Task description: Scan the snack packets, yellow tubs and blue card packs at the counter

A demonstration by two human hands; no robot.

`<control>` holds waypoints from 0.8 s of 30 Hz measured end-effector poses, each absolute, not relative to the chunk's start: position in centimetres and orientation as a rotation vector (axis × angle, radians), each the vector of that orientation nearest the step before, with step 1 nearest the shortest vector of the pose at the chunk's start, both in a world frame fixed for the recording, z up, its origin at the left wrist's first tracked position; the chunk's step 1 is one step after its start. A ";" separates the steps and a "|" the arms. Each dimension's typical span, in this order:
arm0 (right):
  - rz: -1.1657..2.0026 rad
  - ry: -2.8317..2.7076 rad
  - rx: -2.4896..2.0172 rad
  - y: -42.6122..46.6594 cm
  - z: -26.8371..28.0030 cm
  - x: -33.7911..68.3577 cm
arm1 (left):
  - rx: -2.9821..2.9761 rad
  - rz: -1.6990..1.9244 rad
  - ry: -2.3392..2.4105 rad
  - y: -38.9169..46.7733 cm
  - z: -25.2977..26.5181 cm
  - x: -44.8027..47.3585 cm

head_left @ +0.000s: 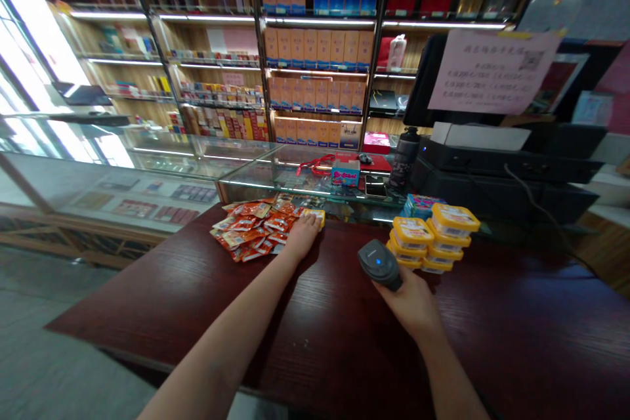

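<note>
My right hand (416,302) is wrapped round the grip of a dark grey barcode scanner (378,262) with a small blue light on top. The scanner's head is raised over the counter, just left of stacked yellow-lidded tubs (413,233). Far out on the counter, my left hand (304,231) has its fingers closed over a small yellow tub (319,215), mostly covered by the hand. Against that hand's left side lies a loose pile of orange snack packets (253,226), several deep.
The dark red wooden counter (315,341) meets a glass display case (275,170) at its far edge. On the glass are a blue-and-pink box (345,174), a phone (375,186) and a black bottle (404,157). A monitor (426,79) stands behind the tubs at right.
</note>
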State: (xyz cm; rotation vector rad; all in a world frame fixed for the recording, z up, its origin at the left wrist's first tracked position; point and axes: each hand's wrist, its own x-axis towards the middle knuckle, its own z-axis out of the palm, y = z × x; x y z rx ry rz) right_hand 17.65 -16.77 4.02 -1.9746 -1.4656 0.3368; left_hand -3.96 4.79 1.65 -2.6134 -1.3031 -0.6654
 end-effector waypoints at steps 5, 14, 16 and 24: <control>0.297 -1.431 -1.926 -16.8 4.5 17.6 | -2.607 -0.700 -1.290 3.5 2.0 -3.6; 0.282 -1.417 -1.964 -18.4 6.0 19.2 | -2.805 -0.945 -0.931 -1.4 5.6 3.1; 0.264 -1.386 -1.989 -19.3 5.8 20.3 | -2.869 -0.992 -0.817 -2.6 6.7 5.2; 0.290 -1.296 -2.112 -22.0 5.1 24.6 | -2.893 -0.895 -0.715 -5.1 8.0 10.5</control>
